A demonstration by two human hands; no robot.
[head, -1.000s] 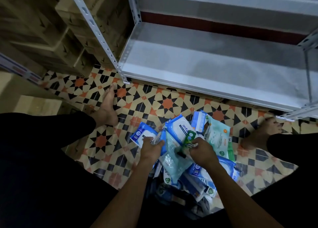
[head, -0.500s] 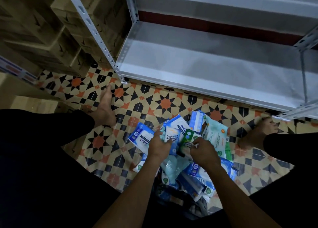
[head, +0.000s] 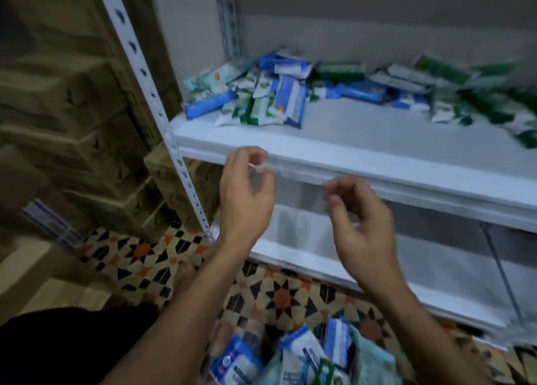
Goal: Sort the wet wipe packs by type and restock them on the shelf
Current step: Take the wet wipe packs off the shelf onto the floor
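**Both hands raised bare before the shelf edge**

Head view: the left hand point(head: 247, 192) is hovering in front of the shelf point(head: 377, 140) edge, its fingers point(head: 255, 155) loosely curled and apart, thumb held off from them, gripping nothing. Its fingertips are sitting at the level of the shelf's front lip; whether they are touching it is unclear through the blur. The right hand point(head: 360, 224) is hanging just to the right of and a little below the left one, fingers likewise relaxed, half-bent and spread, holding nothing. The two hands are near each other but apart.

Beyond the fingertips, farther back on the shelf, wipe packs are lying in loose heaps. A blue and white heap point(head: 261, 94) is sitting up and slightly right of the left fingers, near the shelf's left rear corner. A greener heap point(head: 465, 94) is spreading off to the right, well past the right fingers. The packs are overlapping and tilted; single labels are too blurred to read.

Below both wrists, toward the person, more packs point(head: 299, 355) are lying on the patterned floor point(head: 139, 256), blue, white and pale green, piled together. A lower shelf point(head: 436, 268) is showing beneath the right hand. Left of the left fingers, a perforated upright point(head: 151, 94) is slanting down, with cartons point(head: 72, 117) stacked behind it.
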